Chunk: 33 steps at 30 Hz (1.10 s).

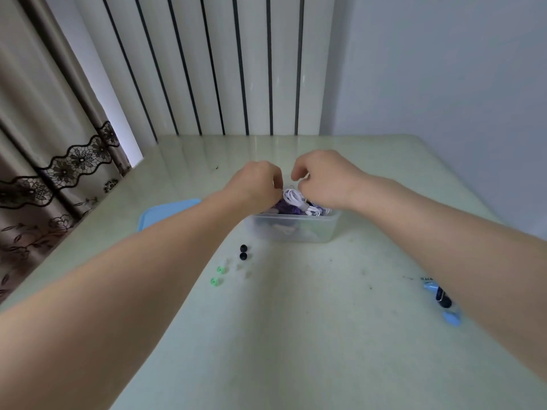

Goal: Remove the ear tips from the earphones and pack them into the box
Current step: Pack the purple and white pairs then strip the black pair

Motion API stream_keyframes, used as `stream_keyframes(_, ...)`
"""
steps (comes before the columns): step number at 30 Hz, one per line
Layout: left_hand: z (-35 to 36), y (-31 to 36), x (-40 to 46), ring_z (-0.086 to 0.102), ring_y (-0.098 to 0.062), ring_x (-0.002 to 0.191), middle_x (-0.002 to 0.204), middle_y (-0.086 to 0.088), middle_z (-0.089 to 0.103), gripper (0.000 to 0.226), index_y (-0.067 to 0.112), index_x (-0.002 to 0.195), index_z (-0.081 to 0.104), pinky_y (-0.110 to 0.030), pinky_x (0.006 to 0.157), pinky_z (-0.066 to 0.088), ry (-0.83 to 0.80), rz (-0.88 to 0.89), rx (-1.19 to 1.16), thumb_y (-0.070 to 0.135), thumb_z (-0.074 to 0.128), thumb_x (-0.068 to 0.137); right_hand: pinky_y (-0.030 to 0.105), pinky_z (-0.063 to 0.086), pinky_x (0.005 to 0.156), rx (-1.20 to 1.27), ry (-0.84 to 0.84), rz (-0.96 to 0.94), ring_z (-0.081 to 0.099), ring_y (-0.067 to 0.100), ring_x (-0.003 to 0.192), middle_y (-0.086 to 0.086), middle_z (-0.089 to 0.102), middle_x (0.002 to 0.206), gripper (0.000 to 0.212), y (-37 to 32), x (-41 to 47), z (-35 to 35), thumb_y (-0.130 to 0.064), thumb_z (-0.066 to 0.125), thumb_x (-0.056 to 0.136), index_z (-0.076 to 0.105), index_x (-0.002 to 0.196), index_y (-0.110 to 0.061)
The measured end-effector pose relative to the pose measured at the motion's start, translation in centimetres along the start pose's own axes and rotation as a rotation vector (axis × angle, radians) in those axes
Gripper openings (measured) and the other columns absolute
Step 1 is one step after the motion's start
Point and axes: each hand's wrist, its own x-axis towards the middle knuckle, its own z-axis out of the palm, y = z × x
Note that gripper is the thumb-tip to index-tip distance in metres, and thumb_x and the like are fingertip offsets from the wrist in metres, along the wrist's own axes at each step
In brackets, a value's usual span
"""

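A clear plastic box (299, 229) stands mid-table, holding coiled white earphones (296, 199) and a purple cable (285, 207). Both hands hover over its top. My left hand (256, 183) and my right hand (324, 180) have curled fingers that pinch the white earphone cable between them; the fingertips and any ear tip there are hidden. On the table in front of the box lie two black ear tips (243, 252), two green ear tips (217, 275) and faint clear ear tips (244, 270).
The box's blue lid (165, 213) lies flat to the left, partly under my left forearm. A blue and black object (444, 303) lies at the right, by my right forearm. A curtain hangs at the left; a striped wall panel is behind the table.
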Motion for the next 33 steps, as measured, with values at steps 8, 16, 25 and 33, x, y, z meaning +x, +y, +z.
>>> stream_keyframes(8,-0.3,-0.2,0.0,0.062,-0.026,0.091,0.102,-0.007,0.068,0.028,0.015,0.103,0.068,-0.027,0.069,0.040,0.093,-0.001,-0.058,0.004,0.047,0.089,0.031,0.051,0.074,-0.078,-0.244,-0.068,0.058,0.027,0.085,0.009,0.068,0.098,0.039,0.3,-0.8,1.9,0.000,0.038,0.085,0.072,0.099,-0.014)
stream_keyframes(16,-0.2,0.5,-1.2,0.062,-0.029,0.095,0.103,-0.007,0.070,0.028,0.022,0.104,0.073,-0.030,0.072,0.048,-0.102,0.085,0.147,0.016,0.046,0.096,0.023,0.044,0.089,0.020,-0.088,0.047,0.059,0.022,0.111,0.005,0.065,0.124,0.052,0.6,-2.7,-1.2,0.005,0.038,0.083,0.070,0.117,-0.019)
stream_keyframes(25,-1.3,5.6,-5.4,0.061,-0.030,0.093,0.106,-0.004,0.062,0.027,0.018,0.111,0.065,-0.042,0.078,0.054,0.158,0.313,0.059,0.009,0.045,0.096,0.029,0.044,0.071,-0.291,-0.027,0.110,0.057,0.027,0.094,0.005,0.061,0.101,0.026,3.1,-8.1,-6.2,-0.003,0.052,0.082,0.060,0.103,-0.016)
stream_keyframes(33,3.0,8.0,-12.1,0.063,-0.018,0.096,0.107,0.000,0.062,0.021,0.020,0.114,0.066,-0.037,0.087,0.052,-0.118,0.419,-0.074,0.023,0.060,0.094,0.025,0.045,0.069,-0.671,-0.538,0.348,0.059,0.022,0.105,0.001,0.058,0.123,0.046,5.8,-15.6,-6.1,-0.014,0.060,0.086,0.052,0.132,-0.019)
